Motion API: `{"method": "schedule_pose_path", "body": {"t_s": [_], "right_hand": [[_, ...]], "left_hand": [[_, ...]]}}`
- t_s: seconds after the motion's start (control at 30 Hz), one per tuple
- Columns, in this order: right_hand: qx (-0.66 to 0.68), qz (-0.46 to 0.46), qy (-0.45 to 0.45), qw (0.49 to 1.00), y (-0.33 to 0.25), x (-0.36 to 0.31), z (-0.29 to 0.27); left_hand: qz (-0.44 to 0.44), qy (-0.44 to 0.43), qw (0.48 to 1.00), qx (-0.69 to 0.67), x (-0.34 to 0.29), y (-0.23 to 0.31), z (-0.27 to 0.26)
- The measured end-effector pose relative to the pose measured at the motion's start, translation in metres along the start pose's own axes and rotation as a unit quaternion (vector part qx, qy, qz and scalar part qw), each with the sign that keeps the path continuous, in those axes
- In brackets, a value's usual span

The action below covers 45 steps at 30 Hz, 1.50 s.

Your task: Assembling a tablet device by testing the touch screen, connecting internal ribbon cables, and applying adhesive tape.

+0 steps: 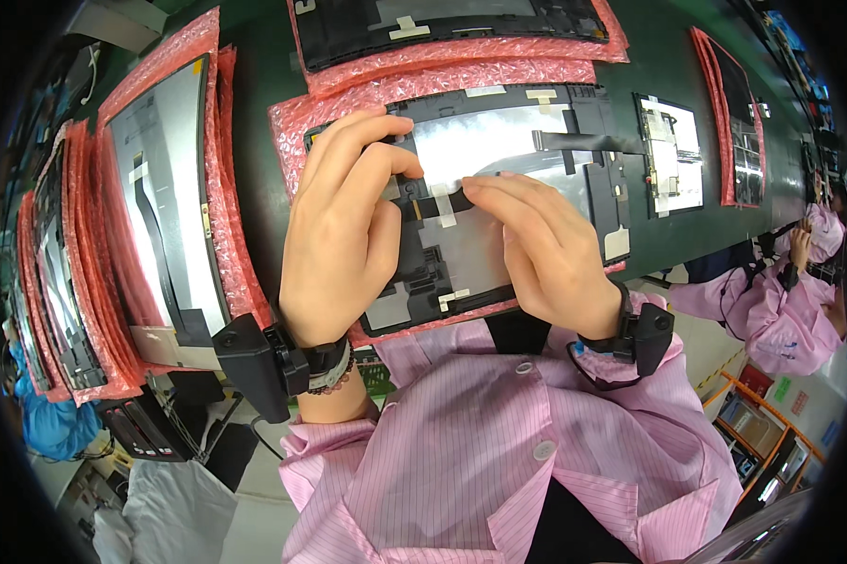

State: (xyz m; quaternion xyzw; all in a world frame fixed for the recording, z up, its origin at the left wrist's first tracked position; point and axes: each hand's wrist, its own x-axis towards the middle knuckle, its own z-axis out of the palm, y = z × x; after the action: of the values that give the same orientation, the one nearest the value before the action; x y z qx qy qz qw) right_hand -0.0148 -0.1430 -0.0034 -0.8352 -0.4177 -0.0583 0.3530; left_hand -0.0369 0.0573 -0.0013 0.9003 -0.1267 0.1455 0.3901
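A large flat screen panel (480, 259) with a silver back and a black frame lies in front of me on pink bubble wrap. My left hand (343, 226) rests over its left side, fingers bent and apart, fingertips on the black frame and silver edge. A short black ribbon cable (438, 203) crosses the panel's middle, with a strip of pale tape (445, 215) over it. My right hand (550, 246) pinches the cable's right end between thumb and forefinger, the thumb partly hidden. A second dark flat cable (588, 142) runs off the panel's right side.
Wrapped panels stand in a stack (85, 273) at left, near another silver panel (174, 141). Beyond mine lies one more panel (451, 49). A smaller taped unit (669, 155) and a wrapped piece (735, 122) lie right on the green table (668, 66). A co-worker (771, 301) sits right.
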Motion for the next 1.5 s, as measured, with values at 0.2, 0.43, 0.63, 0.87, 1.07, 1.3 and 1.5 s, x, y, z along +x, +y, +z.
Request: {"method": "schedule_pose_path", "body": {"t_s": [0.2, 0.43, 0.63, 0.87, 1.07, 1.3, 1.5], "right_hand": [[-0.009, -0.016, 0.0, 1.0, 0.003, -0.003, 0.003], [-0.039, -0.062, -0.036, 0.997, 0.002, 0.0, 0.003], [-0.043, -0.047, -0.043, 0.997, 0.003, -0.001, 0.005], [-0.062, 0.014, -0.084, 0.994, -0.008, 0.003, 0.006], [-0.032, -0.024, -0.043, 0.998, -0.007, -0.001, 0.007], [0.011, -0.098, -0.017, 0.995, -0.001, -0.01, -0.001], [0.018, -0.074, 0.031, 0.997, -0.008, -0.019, -0.009]], "left_hand": [[-0.008, -0.002, 1.0, -0.008, 0.0, 0.002, 0.0], [0.006, 0.002, 1.0, -0.002, -0.001, -0.001, 0.002], [-0.009, -0.008, 1.0, -0.007, -0.001, 0.001, 0.001], [0.019, 0.007, 1.0, 0.001, 0.0, -0.003, 0.005], [0.013, 0.009, 1.0, -0.007, 0.001, -0.002, 0.002], [0.028, 0.029, 0.999, -0.013, 0.004, 0.001, 0.0], [-0.01, 0.072, 0.994, -0.078, -0.013, 0.034, -0.01]]}}
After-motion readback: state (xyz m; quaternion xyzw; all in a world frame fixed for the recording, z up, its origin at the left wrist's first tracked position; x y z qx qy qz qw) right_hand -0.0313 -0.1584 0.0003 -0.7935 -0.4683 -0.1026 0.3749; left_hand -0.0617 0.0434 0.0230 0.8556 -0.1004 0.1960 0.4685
